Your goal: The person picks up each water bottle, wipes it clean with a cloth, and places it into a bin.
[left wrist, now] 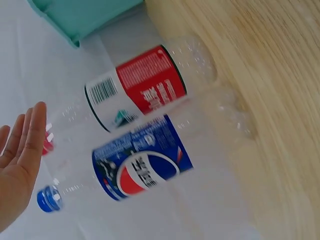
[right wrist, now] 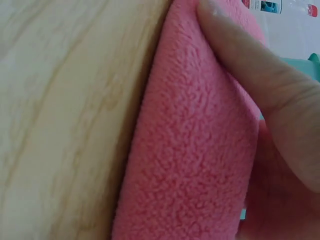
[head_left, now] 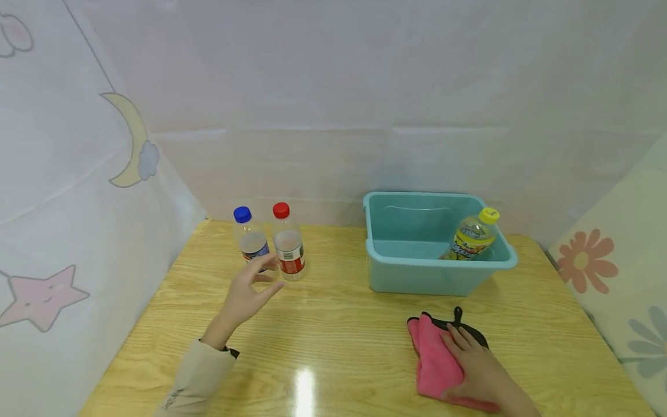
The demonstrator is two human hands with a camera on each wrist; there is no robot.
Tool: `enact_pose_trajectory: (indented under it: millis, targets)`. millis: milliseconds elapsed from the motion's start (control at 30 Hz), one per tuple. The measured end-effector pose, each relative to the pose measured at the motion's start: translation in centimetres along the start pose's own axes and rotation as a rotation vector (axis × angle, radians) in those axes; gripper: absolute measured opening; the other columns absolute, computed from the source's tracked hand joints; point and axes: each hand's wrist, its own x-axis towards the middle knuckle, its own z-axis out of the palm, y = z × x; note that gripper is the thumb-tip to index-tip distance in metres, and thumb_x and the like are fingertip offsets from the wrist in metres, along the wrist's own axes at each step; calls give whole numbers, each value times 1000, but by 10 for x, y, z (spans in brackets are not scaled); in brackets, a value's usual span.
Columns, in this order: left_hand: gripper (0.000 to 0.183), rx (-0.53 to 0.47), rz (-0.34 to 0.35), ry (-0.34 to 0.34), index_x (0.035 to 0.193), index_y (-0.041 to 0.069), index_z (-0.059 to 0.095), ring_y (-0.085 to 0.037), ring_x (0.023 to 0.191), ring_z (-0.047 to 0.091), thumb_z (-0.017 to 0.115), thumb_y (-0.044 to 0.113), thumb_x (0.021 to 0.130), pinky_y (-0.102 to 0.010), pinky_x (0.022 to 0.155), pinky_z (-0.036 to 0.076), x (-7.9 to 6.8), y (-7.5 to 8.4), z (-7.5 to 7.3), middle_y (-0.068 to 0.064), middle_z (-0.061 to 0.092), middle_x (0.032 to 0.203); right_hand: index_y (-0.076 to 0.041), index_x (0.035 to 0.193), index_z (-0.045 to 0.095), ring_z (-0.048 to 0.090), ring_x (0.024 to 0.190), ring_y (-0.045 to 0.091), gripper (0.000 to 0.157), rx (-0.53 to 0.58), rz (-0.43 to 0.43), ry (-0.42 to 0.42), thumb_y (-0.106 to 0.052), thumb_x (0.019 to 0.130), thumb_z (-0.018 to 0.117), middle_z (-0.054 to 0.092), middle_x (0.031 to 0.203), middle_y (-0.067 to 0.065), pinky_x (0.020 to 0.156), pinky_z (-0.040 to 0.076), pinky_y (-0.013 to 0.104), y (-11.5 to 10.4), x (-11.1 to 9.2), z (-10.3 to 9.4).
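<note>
Pale backdrop (head_left: 312, 87) with cartoon prints hangs behind a light wood-grain table (head_left: 339, 336). On the person's left hand (head_left: 247, 292) the fingers and thumb stand wide apart, holding nothing; just beyond the fingertips two clear bottles stand upright: a blue-capped bottle (head_left: 253, 240), its blue label bearing a round red, white and blue emblem, and beside it a red-capped bottle (head_left: 289, 249) with a red-and-white barcoded label. The right hand (head_left: 476, 365) rests, fingers extended, on a folded pink cloth (head_left: 432, 365), fuzzy and black-edged, its small black loop just past the fingertips. Farther beyond those fingers, a yellow-capped bottle (head_left: 471, 237) leans inside a teal bin (head_left: 417, 278).
</note>
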Motion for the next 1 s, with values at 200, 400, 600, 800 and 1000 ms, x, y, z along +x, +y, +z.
enact_pose_trajectory:
  millis: [200,400,600,800,1000]
  targets:
    - [35,40,-87,275,104,-14,56,-19,85,57,69,-13,72,-16,63,51,0,-13,-19,-25,58,94,5,130,45,33,120,50,111,6,6,25,-71,52,69,38,134,29,84,39,63,2,2,1]
    - [59,154,-249,366,127,-8,42,-35,110,45,71,6,78,-43,83,48,8,-30,-25,-24,45,121,4,129,47,35,119,50,107,23,7,33,-69,54,69,40,132,29,86,38,61,2,2,-1]
    - [74,232,-397,313,140,-1,26,-38,122,32,66,27,84,-50,94,36,24,-42,-23,-23,31,136,5,125,51,38,117,49,97,11,4,59,-60,56,73,44,129,29,87,40,57,1,2,-4]
    - [70,229,-439,305,139,-1,30,-38,123,35,63,30,86,-53,97,33,31,-52,-22,-24,39,135,3,123,54,42,115,47,88,-1,-14,96,-54,60,75,47,126,28,86,41,57,1,4,-2]
    - [63,185,-332,369,133,-7,39,-38,108,51,67,21,83,-50,83,46,29,-57,-21,-27,54,115,2,123,55,43,113,48,85,-11,-21,121,-53,60,76,48,125,28,84,42,58,1,4,-2]
